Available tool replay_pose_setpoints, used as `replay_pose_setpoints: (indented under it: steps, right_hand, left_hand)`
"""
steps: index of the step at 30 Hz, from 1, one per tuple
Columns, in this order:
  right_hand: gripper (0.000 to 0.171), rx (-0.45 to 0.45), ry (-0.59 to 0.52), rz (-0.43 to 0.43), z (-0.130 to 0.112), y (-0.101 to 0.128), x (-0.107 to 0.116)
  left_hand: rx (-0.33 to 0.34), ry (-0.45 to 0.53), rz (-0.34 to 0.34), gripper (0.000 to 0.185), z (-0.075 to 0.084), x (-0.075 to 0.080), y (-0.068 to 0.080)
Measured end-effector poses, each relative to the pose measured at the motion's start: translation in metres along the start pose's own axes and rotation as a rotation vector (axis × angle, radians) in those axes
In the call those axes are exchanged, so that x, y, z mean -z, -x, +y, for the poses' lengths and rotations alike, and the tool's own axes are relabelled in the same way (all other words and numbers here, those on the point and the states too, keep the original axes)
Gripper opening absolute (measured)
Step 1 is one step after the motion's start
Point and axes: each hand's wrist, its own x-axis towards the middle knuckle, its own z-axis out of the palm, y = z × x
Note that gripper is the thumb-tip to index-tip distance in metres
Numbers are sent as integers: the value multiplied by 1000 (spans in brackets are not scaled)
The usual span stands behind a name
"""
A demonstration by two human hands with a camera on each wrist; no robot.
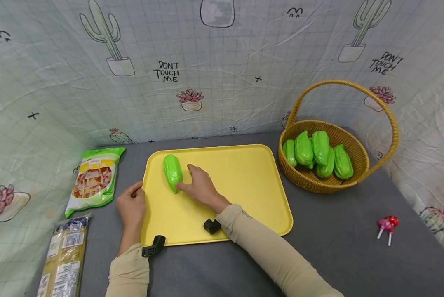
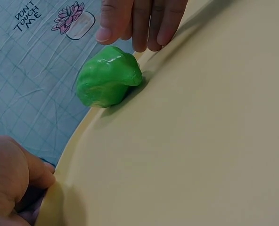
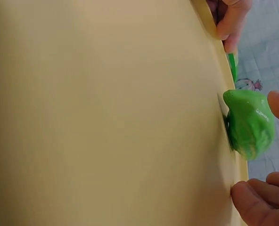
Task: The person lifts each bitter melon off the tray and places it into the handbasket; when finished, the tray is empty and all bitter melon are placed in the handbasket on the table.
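Observation:
A glossy green bitter melon (image 1: 173,173), ribbed and pointed at one end, lies on the left part of a yellow tray (image 1: 240,194). My right hand (image 1: 201,187) is just right of it, thumb near its pointed tip and fingers spread apart, holding nothing. In the right wrist view, the thumb and fingers stand on either side of the bitter melon (image 3: 250,123), with gaps visible. My left hand (image 1: 132,206) grips the tray's left rim; the left wrist view shows thumb and fingers of the left hand (image 2: 12,174) pinching that edge.
Right of the tray, a wicker basket (image 1: 307,186) with a tall handle holds several more green bitter melons (image 1: 320,147). Two lollipops (image 1: 388,224) lie at the far right. On the left are a green food bag (image 1: 93,181) and a long clear package (image 1: 64,255). Printed cloth (image 1: 222,107) hangs behind.

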Motion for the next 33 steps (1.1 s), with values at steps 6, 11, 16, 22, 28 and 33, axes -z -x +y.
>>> replay_pose_setpoints:
  steps: [6, 11, 16, 22, 28, 33]
  right_hand:
    - [81, -3, 3, -16, -2, -3, -6]
    - [82, 13, 15, -16, -4, -5, -10]
    - [76, 45, 12, -11, -6, -7, -12]
    - [67, 86, 11, -7, -7, -9, -15]
    - [59, 92, -1, -4, -12, -11, -18]
    - [58, 87, 14, -6, -13, -14, -20]
  left_hand:
    - [0, 5, -3, 33, -1, 1, 1]
    - [-2, -2, -1, 33, -1, 0, 1]
    - [10, -3, 1, 33, 1, 0, 0]
    - [13, -3, 7, 32, 1, 0, 0]
    - [10, -5, 2, 33, 0, 1, 0]
    - [4, -7, 10, 32, 1, 0, 1]
